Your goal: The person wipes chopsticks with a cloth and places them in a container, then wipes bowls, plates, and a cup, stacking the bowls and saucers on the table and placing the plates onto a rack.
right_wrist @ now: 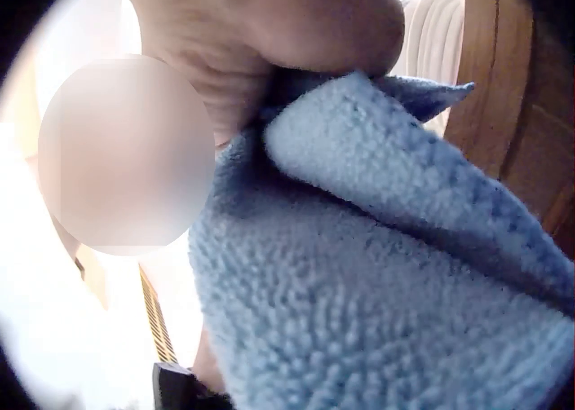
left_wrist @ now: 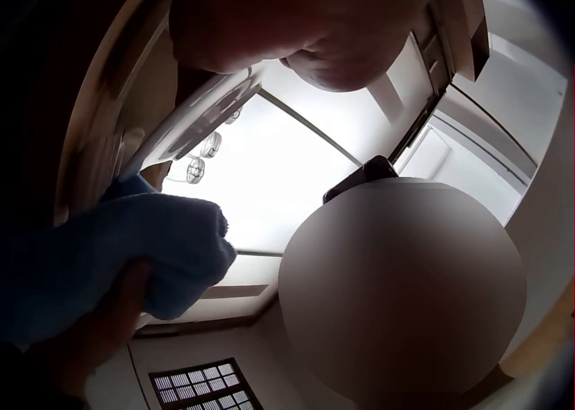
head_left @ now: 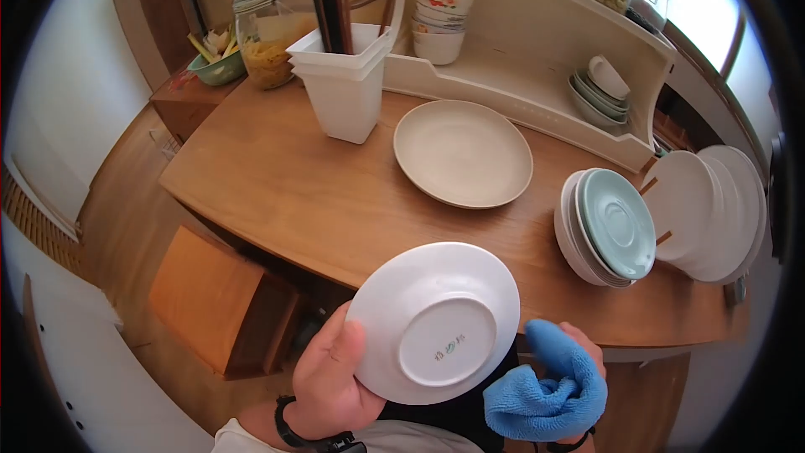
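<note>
My left hand (head_left: 329,373) grips a white plate (head_left: 381,298) by its left edge, thumb on the underside. The plate is tilted up, its foot ring and a small green-and-dark mark facing the head camera. Just right of the plate, my right hand (head_left: 584,348) holds a bunched blue cloth (head_left: 537,407), which covers most of its fingers. In the right wrist view the folded cloth (right_wrist: 296,293) fills much of the picture below the palm. The left wrist view shows the left hand (left_wrist: 296,24) from below at the top, with the cloth (left_wrist: 180,239) at left.
On the wooden table (head_left: 277,193) lie a large cream plate (head_left: 463,153), a stack of bowls topped by a pale green saucer (head_left: 619,222), and white plates (head_left: 683,210) in a rack. White containers (head_left: 340,96) hold chopsticks. Behind stands a shelf (head_left: 511,75) with bowls. A wooden stool (head_left: 205,298) stands left.
</note>
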The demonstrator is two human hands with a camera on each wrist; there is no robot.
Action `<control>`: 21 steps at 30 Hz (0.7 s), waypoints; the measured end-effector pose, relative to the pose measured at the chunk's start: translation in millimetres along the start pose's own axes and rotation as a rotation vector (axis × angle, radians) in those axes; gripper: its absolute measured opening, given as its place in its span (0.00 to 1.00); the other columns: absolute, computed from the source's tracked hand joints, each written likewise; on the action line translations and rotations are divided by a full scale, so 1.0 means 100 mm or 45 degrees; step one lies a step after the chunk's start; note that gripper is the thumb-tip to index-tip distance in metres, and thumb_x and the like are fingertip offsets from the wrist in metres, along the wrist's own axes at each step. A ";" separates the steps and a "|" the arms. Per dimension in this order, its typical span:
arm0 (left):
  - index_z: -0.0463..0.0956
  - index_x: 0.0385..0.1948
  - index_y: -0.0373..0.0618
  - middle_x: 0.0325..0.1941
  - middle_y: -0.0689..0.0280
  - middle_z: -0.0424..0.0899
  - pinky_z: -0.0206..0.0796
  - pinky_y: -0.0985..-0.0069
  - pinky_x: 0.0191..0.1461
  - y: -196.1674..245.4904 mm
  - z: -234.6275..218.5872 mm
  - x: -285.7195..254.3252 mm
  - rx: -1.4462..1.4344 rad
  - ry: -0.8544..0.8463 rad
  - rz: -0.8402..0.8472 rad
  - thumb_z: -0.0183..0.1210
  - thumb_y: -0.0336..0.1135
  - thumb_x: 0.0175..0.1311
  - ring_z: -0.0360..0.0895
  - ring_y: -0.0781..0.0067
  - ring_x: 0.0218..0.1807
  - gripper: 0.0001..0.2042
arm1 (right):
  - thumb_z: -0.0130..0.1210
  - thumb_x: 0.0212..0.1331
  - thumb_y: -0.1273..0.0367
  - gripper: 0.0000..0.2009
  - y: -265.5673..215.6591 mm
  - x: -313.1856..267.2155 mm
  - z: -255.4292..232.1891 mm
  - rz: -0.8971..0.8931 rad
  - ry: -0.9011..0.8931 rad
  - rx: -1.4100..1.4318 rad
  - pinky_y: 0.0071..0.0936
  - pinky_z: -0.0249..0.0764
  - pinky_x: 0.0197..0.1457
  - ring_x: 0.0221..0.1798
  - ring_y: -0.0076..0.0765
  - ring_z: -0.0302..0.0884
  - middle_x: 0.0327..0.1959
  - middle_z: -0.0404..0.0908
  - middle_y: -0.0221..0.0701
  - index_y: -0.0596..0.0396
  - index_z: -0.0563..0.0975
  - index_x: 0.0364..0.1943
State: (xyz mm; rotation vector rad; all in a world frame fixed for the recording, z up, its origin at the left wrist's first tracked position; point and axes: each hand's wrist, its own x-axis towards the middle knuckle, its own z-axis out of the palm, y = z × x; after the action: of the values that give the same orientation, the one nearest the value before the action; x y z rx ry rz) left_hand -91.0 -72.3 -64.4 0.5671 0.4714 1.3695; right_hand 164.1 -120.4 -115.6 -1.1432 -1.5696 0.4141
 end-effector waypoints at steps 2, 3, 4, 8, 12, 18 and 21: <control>0.57 0.62 0.30 0.62 0.50 0.70 0.60 0.62 0.67 -0.03 0.06 -0.01 0.185 0.099 -0.008 0.44 0.46 0.71 0.70 0.57 0.62 0.28 | 0.53 0.64 0.61 0.21 0.08 -0.12 0.09 0.137 0.102 0.623 0.43 0.69 0.63 0.63 0.46 0.68 0.62 0.66 0.47 0.52 0.70 0.60; 0.57 0.62 0.30 0.62 0.50 0.70 0.60 0.62 0.67 -0.05 0.06 -0.01 0.189 0.086 -0.022 0.44 0.46 0.71 0.70 0.57 0.62 0.28 | 0.53 0.63 0.59 0.23 0.13 -0.18 0.20 0.183 0.149 0.703 0.45 0.68 0.63 0.62 0.46 0.68 0.62 0.67 0.47 0.52 0.68 0.60; 0.57 0.62 0.30 0.62 0.50 0.70 0.60 0.62 0.67 -0.06 0.05 -0.01 0.174 0.071 0.005 0.45 0.45 0.71 0.69 0.57 0.62 0.28 | 0.53 0.63 0.58 0.25 0.18 -0.24 0.33 0.227 0.191 0.786 0.47 0.67 0.64 0.62 0.47 0.69 0.61 0.67 0.47 0.52 0.67 0.61; 0.59 0.61 0.31 0.60 0.52 0.71 0.61 0.65 0.65 -0.14 0.03 -0.05 0.186 0.054 0.079 0.44 0.46 0.72 0.71 0.60 0.60 0.26 | 0.55 0.59 0.54 0.28 -0.01 0.07 0.54 -0.352 0.025 0.305 0.54 0.59 0.69 0.62 0.50 0.70 0.58 0.72 0.46 0.54 0.65 0.58; 0.62 0.58 0.36 0.56 0.57 0.74 0.64 0.69 0.60 -0.15 -0.01 -0.19 0.677 0.080 -0.054 0.42 0.51 0.73 0.72 0.69 0.55 0.26 | 0.51 0.62 0.65 0.12 -0.43 0.32 0.61 -0.664 -0.184 -0.245 0.49 0.46 0.75 0.66 0.48 0.68 0.56 0.78 0.42 0.50 0.75 0.48; 0.62 0.59 0.36 0.56 0.52 0.74 0.66 0.65 0.59 -0.11 0.04 -0.01 0.353 0.107 0.152 0.43 0.50 0.73 0.74 0.62 0.55 0.26 | 0.53 0.59 0.60 0.17 -0.36 0.32 0.54 -0.542 -0.273 -0.420 0.53 0.41 0.75 0.63 0.53 0.71 0.53 0.79 0.42 0.52 0.70 0.49; 0.60 0.60 0.32 0.60 0.53 0.70 0.59 0.62 0.66 -0.03 -0.04 0.02 0.122 0.029 0.111 0.43 0.43 0.74 0.70 0.63 0.60 0.22 | 0.50 0.62 0.61 0.13 -0.46 0.25 0.59 -0.518 -0.496 -0.358 0.50 0.40 0.76 0.59 0.47 0.76 0.50 0.82 0.41 0.51 0.72 0.46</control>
State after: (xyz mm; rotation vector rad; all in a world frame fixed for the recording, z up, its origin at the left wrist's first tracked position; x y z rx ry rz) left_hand -91.2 -70.1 -69.1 0.6575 0.5386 1.4429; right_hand 92.2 -104.2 -87.6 -0.9487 -2.2026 0.1482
